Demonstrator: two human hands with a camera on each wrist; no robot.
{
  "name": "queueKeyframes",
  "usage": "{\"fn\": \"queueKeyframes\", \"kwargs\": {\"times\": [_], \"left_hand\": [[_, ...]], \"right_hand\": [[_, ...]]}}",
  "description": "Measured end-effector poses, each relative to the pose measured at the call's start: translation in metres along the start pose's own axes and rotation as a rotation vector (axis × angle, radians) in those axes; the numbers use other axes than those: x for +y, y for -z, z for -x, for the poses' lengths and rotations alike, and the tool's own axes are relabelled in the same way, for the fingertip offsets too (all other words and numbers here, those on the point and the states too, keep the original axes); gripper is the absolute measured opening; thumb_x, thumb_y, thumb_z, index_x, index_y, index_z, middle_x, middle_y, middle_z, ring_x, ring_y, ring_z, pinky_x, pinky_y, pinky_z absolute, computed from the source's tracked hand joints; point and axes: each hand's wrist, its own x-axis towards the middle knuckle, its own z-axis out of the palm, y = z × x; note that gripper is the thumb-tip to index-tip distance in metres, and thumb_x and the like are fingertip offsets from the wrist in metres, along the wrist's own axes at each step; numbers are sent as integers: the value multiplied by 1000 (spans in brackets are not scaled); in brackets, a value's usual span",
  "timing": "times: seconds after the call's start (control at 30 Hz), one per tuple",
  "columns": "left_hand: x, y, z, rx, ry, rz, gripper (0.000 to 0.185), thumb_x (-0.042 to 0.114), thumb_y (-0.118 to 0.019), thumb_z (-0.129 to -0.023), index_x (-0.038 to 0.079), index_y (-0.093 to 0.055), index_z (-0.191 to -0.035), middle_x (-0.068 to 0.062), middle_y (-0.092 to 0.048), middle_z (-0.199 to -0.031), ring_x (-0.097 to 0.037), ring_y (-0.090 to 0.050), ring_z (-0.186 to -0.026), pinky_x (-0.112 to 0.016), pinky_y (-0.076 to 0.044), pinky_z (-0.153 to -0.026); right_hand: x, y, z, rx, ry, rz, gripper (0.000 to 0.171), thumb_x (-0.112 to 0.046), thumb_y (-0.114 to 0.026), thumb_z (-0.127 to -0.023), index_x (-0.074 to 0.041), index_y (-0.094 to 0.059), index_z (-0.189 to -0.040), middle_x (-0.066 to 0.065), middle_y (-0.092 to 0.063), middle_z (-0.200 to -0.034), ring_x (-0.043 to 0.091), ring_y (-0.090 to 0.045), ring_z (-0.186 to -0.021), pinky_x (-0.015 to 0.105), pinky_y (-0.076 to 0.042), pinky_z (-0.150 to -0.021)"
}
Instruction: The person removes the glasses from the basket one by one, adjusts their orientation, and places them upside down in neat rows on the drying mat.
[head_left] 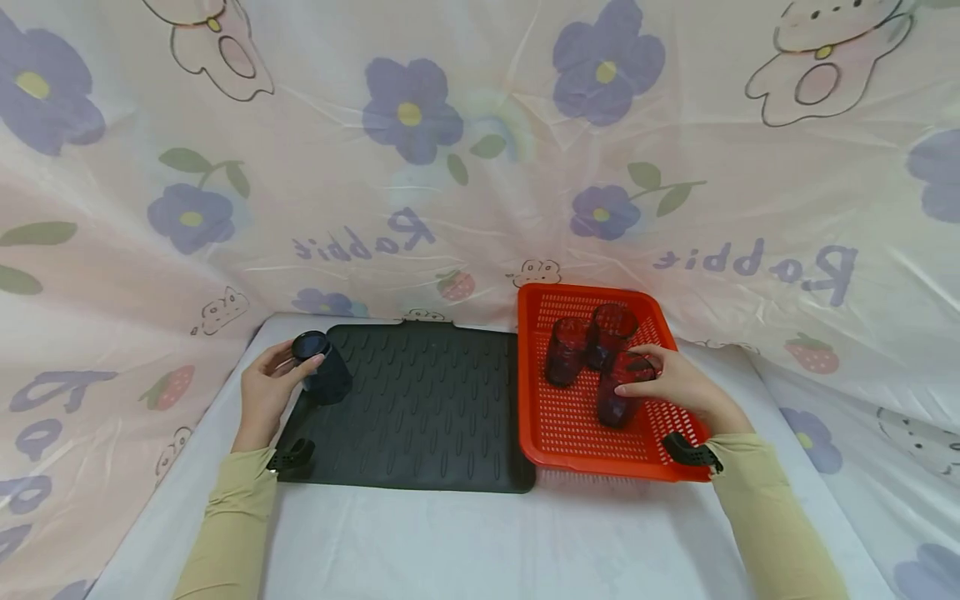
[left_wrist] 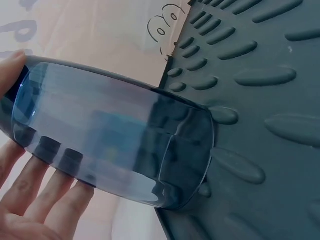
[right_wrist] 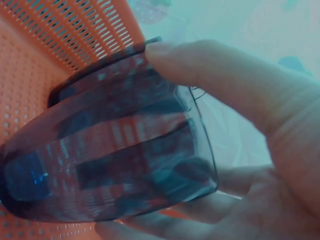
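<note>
A clear blue drinking glass [head_left: 330,382] stands at the upper left corner of a dark ribbed drying mat [head_left: 420,417]. My left hand [head_left: 270,385] grips it near the rim, thumb on one side and fingers on the other; in the left wrist view the glass's [left_wrist: 115,135] base meets the mat. Over the red basket [head_left: 577,462], my right hand [head_left: 686,383] holds another glass [head_left: 617,407] around its upper part. Two more glasses, a left one [head_left: 564,354] and a right one [head_left: 611,329], stand in the basket just behind it.
The slotted basket sits against the mat's right edge on a white-covered table [head_left: 420,542]. A printed curtain [head_left: 480,192] with flowers and rabbits rises behind and along both sides. Black bands [head_left: 688,452] circle both wrists.
</note>
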Motion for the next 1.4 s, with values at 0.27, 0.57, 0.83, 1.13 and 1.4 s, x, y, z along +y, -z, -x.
{"fn": "queueKeyframes", "kwargs": {"times": [0.27,0.57,0.83,1.13,1.4], "left_hand": [[4,4,2,-11,57,3,72,34,-81,-76,14,-51,-139,-8,-51,-135,-16,-54,-115,-30,-48,-94],[8,6,3,9,110,97,71,24,-85,-73,11,-54,-136,-7,-53,-132,-14,-55,-111,-16,-49,-84],[11,6,1,19,156,110,75,26,-86,-72,14,-52,-137,-7,-50,-138,-15,-52,-117,-31,-43,-101],[11,5,2,17,165,135,75,26,-85,-72,13,-52,-138,-9,-48,-139,-20,-49,-123,-39,-38,-106],[12,0,3,12,160,151,76,24,-85,-73,12,-50,-139,-9,-48,-139,-19,-50,-122,-30,-41,-102]], "right_hand": [[-11,-4,2,34,-25,-13,90,-40,-81,-76,0,-35,-143,24,-47,-136,34,-52,-113,43,-51,-88],[-35,-5,9,66,-21,-135,89,-37,-81,-77,-4,-33,-146,22,-50,-133,27,-65,-88,34,-55,-77],[-50,-9,11,100,-23,-216,88,-39,-79,-79,-7,-34,-146,17,-37,-146,27,-68,-84,29,-55,-75],[-62,-13,14,143,3,-283,80,-39,-77,-81,-10,-37,-143,16,-59,-116,27,-68,-83,34,-56,-77],[-73,-20,14,172,86,-433,69,-26,-76,-84,-3,-39,-139,11,-62,-110,19,-68,-86,38,-57,-76]]}}
